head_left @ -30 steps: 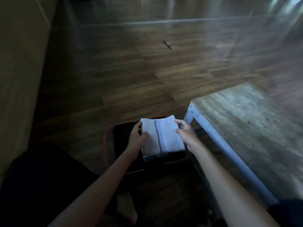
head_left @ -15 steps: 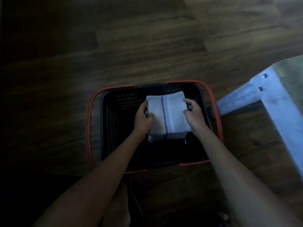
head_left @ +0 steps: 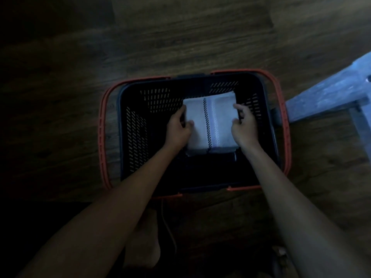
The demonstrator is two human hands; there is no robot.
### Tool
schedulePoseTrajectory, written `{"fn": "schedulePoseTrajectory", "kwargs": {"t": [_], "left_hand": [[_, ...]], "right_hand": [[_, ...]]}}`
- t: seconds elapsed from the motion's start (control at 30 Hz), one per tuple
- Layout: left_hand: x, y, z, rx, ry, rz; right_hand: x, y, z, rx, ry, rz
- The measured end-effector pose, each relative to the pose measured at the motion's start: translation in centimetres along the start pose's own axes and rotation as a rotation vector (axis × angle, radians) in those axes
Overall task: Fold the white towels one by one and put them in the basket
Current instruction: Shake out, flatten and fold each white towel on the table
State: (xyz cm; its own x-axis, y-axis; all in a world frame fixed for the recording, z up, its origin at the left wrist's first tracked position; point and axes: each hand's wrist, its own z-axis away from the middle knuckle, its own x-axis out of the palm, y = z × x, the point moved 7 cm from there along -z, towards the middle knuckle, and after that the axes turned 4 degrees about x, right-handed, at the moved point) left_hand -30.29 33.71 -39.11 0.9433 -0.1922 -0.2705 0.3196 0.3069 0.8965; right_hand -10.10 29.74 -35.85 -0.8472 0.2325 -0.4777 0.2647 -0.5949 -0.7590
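Note:
A folded white towel (head_left: 210, 125) with a dark checked stripe down its middle sits inside the black basket (head_left: 136, 137), on top of other folded towels whose edges show just below it. The basket has slotted walls and orange handles and stands on the floor. My left hand (head_left: 178, 130) grips the towel's left edge. My right hand (head_left: 244, 126) grips its right edge. Both forearms reach down into the basket.
Dark wood floor surrounds the basket. A pale blue table leg and frame (head_left: 329, 97) stand close to the basket's right side. My bare foot (head_left: 143, 239) and a thin cord (head_left: 167, 223) lie on the floor just in front of the basket.
My view has tilted down from the room to straight over the basket. Both hands have lowered the folded towel from above the rim down into the basket.

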Motion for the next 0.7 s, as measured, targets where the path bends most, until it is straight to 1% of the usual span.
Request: {"fn": "schedulePoseTrajectory", "kwargs": {"t": [0.1, 0.17, 0.2, 0.27, 0.3, 0.33, 0.4, 0.47, 0.57, 0.7], "left_hand": [[0.1, -0.3, -0.2, 0.043, -0.006, -0.023], [-0.2, -0.1, 0.3, 0.106, 0.023, -0.098], [-0.4, 0.3, 0.7, 0.166, 0.05, -0.173], [-0.5, 1.5, 1.6, 0.336, 0.099, -0.398], [-0.3, 2.0, 1.9, 0.416, 0.1, -0.525], [0.3, 2.1, 2.0, 0.461, 0.066, -0.64], [1.7, 1.1, 1.7, 0.452, -0.063, -0.832], [2.4, -0.2, 1.4, 0.422, -0.142, -0.959], [2.9, -1.1, 0.9, 0.442, -0.153, -1.061], [3.3, -1.3, 0.1, 0.442, -0.186, -1.112]], "right_hand": [[0.0, -0.3, 0.4, -0.068, 0.074, 0.126], [0.1, -0.7, 1.2, -0.128, 0.119, 0.246], [0.4, -1.2, 1.6, -0.195, 0.147, 0.346], [1.2, -2.4, 2.4, -0.383, 0.198, 0.61], [1.9, -2.6, 2.3, -0.46, 0.188, 0.734], [2.5, -2.4, 1.9, -0.5, 0.159, 0.839], [3.1, -1.4, 0.7, -0.511, 0.101, 0.992], [3.4, 0.0, -0.1, -0.509, 0.072, 1.098], [4.1, 1.2, -0.8, -0.503, 0.067, 1.151], [4.5, 1.5, -1.3, -0.474, 0.056, 1.142]]}}
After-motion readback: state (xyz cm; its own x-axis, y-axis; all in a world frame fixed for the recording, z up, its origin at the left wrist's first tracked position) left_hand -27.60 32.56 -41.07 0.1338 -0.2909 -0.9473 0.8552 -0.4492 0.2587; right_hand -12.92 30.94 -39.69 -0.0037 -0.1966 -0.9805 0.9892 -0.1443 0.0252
